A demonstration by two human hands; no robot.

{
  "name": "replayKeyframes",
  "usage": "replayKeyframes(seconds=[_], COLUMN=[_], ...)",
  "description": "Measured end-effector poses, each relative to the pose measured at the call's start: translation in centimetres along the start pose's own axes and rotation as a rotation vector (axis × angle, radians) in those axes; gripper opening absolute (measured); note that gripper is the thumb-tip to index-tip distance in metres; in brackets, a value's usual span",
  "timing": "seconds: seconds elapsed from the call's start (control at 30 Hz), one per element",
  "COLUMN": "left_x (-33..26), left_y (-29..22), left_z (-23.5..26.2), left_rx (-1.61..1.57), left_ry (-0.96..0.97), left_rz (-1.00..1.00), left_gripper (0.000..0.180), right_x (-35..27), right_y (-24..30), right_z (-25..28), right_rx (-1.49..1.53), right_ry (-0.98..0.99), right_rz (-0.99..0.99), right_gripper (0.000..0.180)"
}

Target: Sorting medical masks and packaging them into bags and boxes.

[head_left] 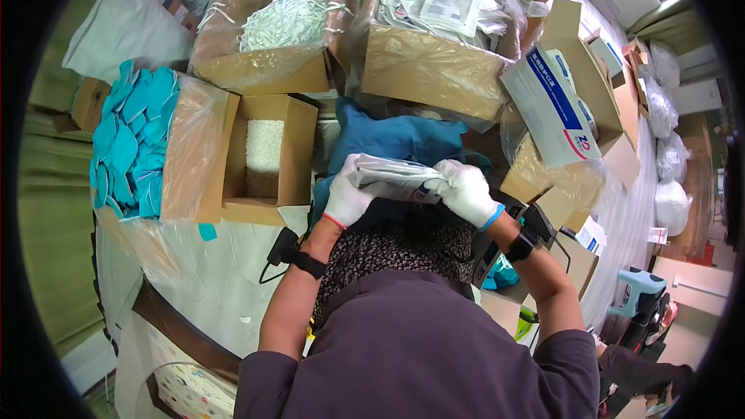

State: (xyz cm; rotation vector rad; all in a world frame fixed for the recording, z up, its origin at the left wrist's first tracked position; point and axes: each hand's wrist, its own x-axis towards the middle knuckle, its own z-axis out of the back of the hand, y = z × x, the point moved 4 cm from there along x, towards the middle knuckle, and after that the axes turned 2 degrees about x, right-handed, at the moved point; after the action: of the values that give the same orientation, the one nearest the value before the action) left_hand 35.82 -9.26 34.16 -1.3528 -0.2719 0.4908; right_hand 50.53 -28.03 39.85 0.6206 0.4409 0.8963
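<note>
Both my hands wear white knit gloves. A stack of flat white plastic packets [394, 173] with dark print is held level in front of me. My left hand [348, 192] is closed on its left end, and my right hand [469, 191] grips its right end. Below and behind the packets lies a blue cloth [388, 133], spread over my lap area. Straight beyond, an open carton [436, 66] lined with clear plastic holds a heap of similar white packets [450, 6]. How many packets I hold cannot be made out.
At the left, teal mask-like pieces [133, 140] pile up beside a small open carton [292, 151] with white granular-looking contents. Behind it, another carton [256, 70] contains white cords [285, 22]. On the right, a tilted white-and-blue box [549, 109] leans by open cartons. A blue stool [641, 289] stands lower right.
</note>
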Motion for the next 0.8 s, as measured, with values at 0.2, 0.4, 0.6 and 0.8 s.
replayKeyframes(seconds=[0.2, 0.4, 0.6, 0.8], left_x=[1.2, 2.5, 1.2, 1.0], left_y=[0.2, -0.3, 0.0, 1.4], left_z=[0.6, 6.4, 5.5, 5.8], left_rx=[-0.002, -0.829, -0.644, -0.676], left_ry=[0.075, -0.146, -0.118, -0.187], left_rz=[-0.075, -0.048, 0.125, 0.241], left_gripper=[0.053, 0.065, 0.056, 0.036], right_x=[1.0, 0.5, 0.9, 2.4], right_y=[0.6, -3.6, -9.0, -2.6], right_z=[0.6, 13.3, 8.6, 14.3], right_rx=[-0.337, 0.512, -0.006, 0.274], right_ry=[-0.020, -0.124, 0.012, -0.177], right_rz=[0.069, 0.022, -0.349, -0.072], right_gripper=[0.009, 0.018, 0.022, 0.020])
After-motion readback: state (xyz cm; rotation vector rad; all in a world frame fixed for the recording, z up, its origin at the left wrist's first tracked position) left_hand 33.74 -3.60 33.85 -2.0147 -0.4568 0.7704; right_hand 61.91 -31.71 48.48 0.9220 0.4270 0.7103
